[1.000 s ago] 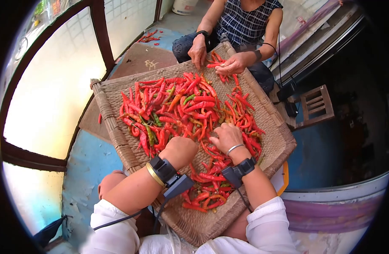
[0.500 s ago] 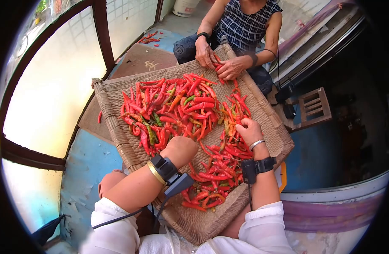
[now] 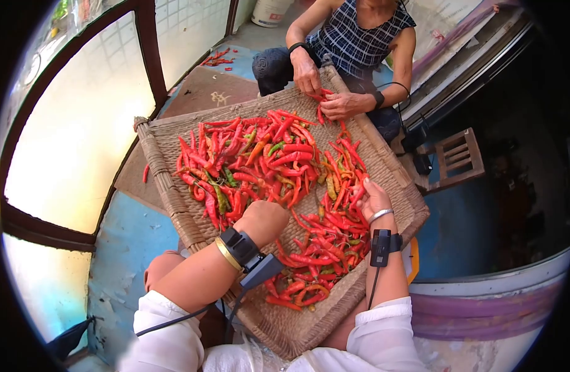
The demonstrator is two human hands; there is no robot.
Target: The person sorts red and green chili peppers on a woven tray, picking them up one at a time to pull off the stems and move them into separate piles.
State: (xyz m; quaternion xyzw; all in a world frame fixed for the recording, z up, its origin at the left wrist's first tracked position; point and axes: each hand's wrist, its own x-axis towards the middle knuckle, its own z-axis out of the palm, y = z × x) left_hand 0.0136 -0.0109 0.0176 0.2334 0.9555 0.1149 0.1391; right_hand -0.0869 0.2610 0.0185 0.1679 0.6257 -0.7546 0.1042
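Red chili peppers (image 3: 291, 155), a few of them green or orange, lie heaped on a square woven tray (image 3: 285, 338) with a rolled rim. My left hand (image 3: 263, 220) is curled at the near side of the main heap, its knuckles up; its fingertips and anything in them are hidden. At the right edge of the smaller pile of chili peppers (image 3: 328, 245), my right hand (image 3: 376, 201) has turned its thumb upward. Its fingers curl against a red chili pepper (image 3: 362, 186) and seem to hold it, partly out of sight.
Across the tray sits another person (image 3: 365, 46), both hands on chili peppers at the far corner. A small wooden chair (image 3: 459, 160) stands at the right. Loose chili peppers (image 3: 218, 60) lie on the floor near a white bucket (image 3: 271, 11). Framed panes (image 3: 80, 124) line the left.
My right hand has shifted slightly right and down and rolled thumb-up, off the middle peppers. My left hand has hardly moved. The other person's hands have moved apart a little.
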